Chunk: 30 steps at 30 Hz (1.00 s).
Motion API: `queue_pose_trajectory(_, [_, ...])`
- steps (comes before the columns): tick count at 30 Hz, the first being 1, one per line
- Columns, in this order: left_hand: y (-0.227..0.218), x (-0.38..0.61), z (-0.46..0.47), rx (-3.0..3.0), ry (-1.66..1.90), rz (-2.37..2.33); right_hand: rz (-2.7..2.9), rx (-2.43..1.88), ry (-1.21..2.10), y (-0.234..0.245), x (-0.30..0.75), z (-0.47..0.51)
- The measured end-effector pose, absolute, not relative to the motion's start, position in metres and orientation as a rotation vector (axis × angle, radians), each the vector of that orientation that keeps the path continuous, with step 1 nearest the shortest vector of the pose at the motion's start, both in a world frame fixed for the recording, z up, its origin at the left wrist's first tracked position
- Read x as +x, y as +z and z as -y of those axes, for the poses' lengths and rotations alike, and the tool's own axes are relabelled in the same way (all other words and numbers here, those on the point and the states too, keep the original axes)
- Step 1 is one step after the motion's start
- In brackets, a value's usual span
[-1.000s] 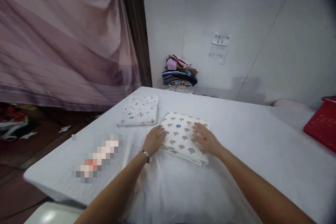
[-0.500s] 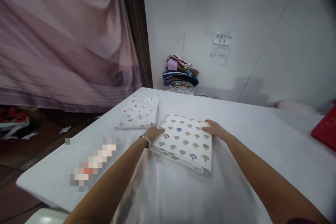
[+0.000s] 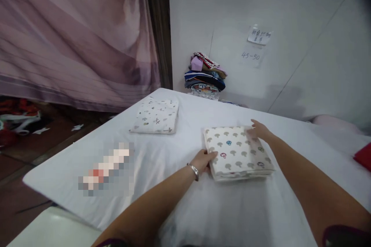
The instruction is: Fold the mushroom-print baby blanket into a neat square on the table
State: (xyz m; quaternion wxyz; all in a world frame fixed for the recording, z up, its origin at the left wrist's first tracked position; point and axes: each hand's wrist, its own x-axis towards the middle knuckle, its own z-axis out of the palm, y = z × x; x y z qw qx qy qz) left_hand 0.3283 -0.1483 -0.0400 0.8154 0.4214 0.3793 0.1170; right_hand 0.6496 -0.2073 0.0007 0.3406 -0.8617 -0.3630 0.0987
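A folded white cloth printed with small mushrooms [image 3: 237, 152] lies on the white-covered table [image 3: 179, 142]. My left hand [image 3: 204, 159], a bracelet on its wrist, grips the cloth's near left corner with the fingers curled at the edge. My right hand [image 3: 259, 130] rests on the far right corner, fingers curved over the edge. A second folded white cloth with small prints [image 3: 155, 115] lies further left, apart from both hands.
A stack of folded coloured clothes [image 3: 206, 76] stands at the table's far edge against the white wall. A blurred-out patch [image 3: 106, 168] lies on the left of the table. A pink curtain [image 3: 72, 34] hangs left. A red thing [image 3: 363, 156] shows at the right edge.
The mushroom cloth has slid to the right and turned squarer to me. My left hand moved to its near left corner, my right hand to its far right corner.
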Motion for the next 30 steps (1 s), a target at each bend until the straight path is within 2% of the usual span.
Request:
queue_pose_trajectory(5, [-0.038, 0.329, 0.161, 0.794, 0.292, -0.799, 1.159, -2.290, 0.111, -0.006, 0.598, 0.216])
queue_pose_trajectory(12, [-0.039, 0.318, 0.159, 0.794, 0.232, -0.793, 1.470, -2.013, 0.358, 0.006, 0.469, 0.229])
queue_pose_trajectory(15, [-0.041, 0.319, 0.161, 0.906, 0.268, -0.766, 1.652, -2.027, 0.318, 0.008, 0.436, 0.240])
queue_pose_trajectory(19, [-0.042, 0.321, 0.164, 1.044, 0.316, -0.804, 1.768, -2.095, 0.260, 0.003, 0.424, 0.252])
queue_pose_trajectory(25, [-0.042, 0.321, 0.158, 1.275, 0.288, -0.889, 1.570, -2.119, 0.443, -0.006, 0.432, 0.260])
queue_pose_trajectory(30, [-0.034, 0.318, 0.134, 1.439, 0.391, -0.968, 1.732, -2.026, 0.208, -0.014, 0.401, 0.277])
